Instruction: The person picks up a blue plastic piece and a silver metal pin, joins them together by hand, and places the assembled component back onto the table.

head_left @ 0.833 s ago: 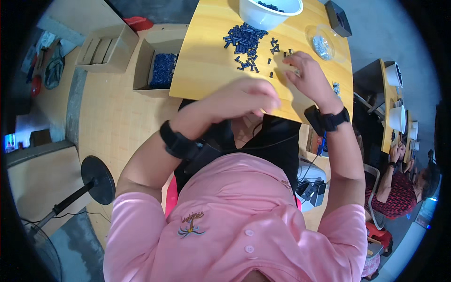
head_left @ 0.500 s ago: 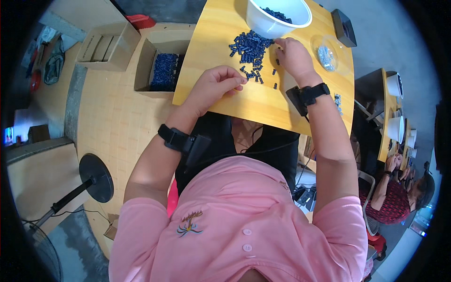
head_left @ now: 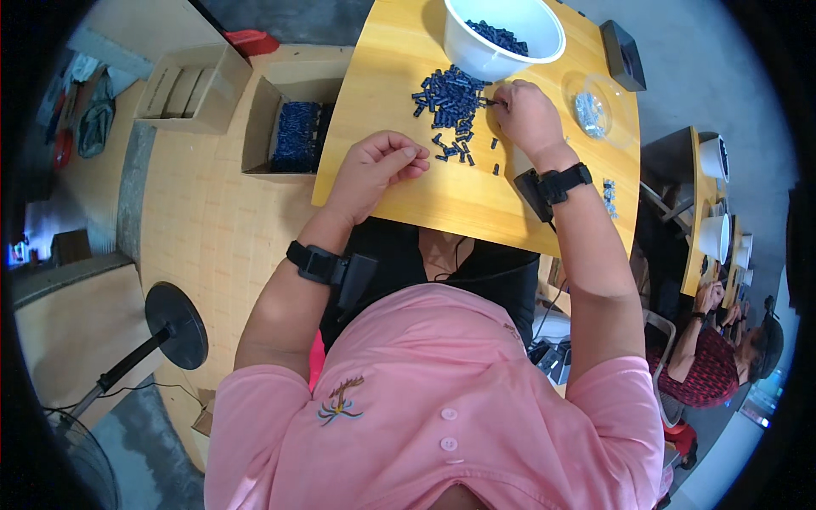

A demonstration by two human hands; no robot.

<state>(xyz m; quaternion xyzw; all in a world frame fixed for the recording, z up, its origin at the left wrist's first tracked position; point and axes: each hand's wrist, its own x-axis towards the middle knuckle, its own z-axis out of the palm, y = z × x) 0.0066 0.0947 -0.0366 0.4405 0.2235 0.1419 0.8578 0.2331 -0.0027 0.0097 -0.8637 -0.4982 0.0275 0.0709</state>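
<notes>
Before the person stretches a yellow wooden table (head_left: 382,76), with an open brown cardboard box (head_left: 257,136) beside its left edge. On the table's far part stands a round white bowl (head_left: 476,63) holding dark blue contents (head_left: 497,36). Over the near left part, the bare left hand (head_left: 380,166) is curled, thumb against fingers; whether it pinches anything cannot be told. The bare right hand (head_left: 529,117) bends its fingertips to the right edge of a loose pile of small dark blue cylindrical pieces (head_left: 450,98), just on the bowl's near side; a piece shows there, but whether it is gripped is unclear. Two single dark pieces (head_left: 495,143) lie apart, toward the person.
</notes>
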